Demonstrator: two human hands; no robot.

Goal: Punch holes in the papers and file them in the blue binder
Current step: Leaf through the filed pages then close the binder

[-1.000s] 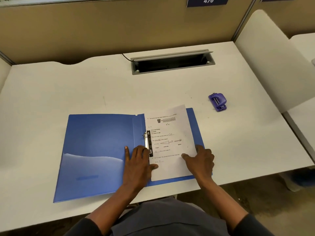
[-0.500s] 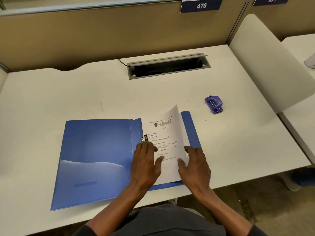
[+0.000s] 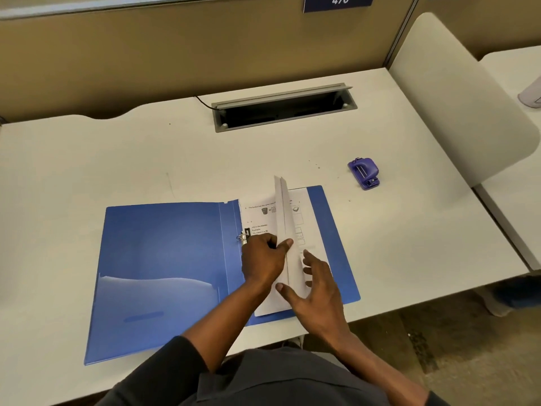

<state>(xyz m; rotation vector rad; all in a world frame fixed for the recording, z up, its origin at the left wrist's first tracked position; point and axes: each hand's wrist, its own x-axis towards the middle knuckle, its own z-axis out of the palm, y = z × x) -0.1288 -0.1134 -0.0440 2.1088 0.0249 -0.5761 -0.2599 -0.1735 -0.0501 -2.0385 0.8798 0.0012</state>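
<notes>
The blue binder (image 3: pixel 164 259) lies open on the white desk (image 3: pixel 87 165). Its metal ring clip (image 3: pixel 242 237) sits at the spine. Printed papers (image 3: pixel 301 218) lie on the right half, and a few sheets (image 3: pixel 282 206) stand up on edge above them. My left hand (image 3: pixel 263 262) is beside the ring clip and pinches the raised sheets between thumb and fingers. On the other side of these sheets my right hand (image 3: pixel 319 285) has its fingers spread and touches the paper. The purple hole punch (image 3: pixel 364 172) stands apart, to the right of the binder.
A grey cable hatch (image 3: pixel 284 108) with a black cord is open at the back of the desk. A white side panel (image 3: pixel 456 106) rises at the right edge. A tan partition wall with the sign 476 closes the back.
The top sheets have been lifted from flat to standing on edge. My left hand moved from the binder spine onto the sheets, and my right hand came off the page's right edge.
</notes>
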